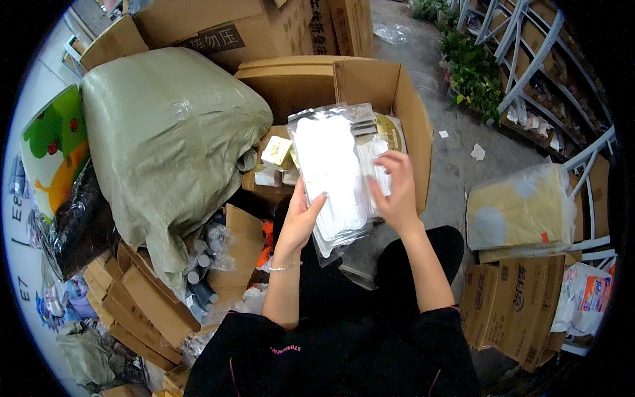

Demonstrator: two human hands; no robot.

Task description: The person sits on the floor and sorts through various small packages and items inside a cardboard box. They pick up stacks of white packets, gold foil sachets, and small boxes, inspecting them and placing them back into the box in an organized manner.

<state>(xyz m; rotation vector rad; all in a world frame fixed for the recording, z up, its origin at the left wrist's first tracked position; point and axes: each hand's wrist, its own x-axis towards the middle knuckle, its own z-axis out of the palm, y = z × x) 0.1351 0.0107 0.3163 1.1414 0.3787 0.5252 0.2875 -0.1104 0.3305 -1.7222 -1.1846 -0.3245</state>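
Observation:
My left hand point(300, 213) grips the lower left edge of a stack of white flat items in clear plastic sleeves point(332, 173), thumb on top. Glare hides what the white items are. My right hand point(397, 191) is beside the stack's right edge, fingers spread and slightly blurred; whether it touches the plastic cannot be told. Beyond and below the stack stands an open cardboard box point(415, 134). In it I see more clear packs with white contents point(373, 154), a gold and white packet point(389, 130) and a small yellow and white box point(276, 151).
A big grey-green woven sack point(173, 134) bulges at the left. Flattened cartons point(154, 302) and grey cylinders in plastic point(202, 263) lie below it. At the right are a plastic-wrapped yellow bundle point(518, 211), brown cartons point(511, 307) and metal shelving point(536, 59).

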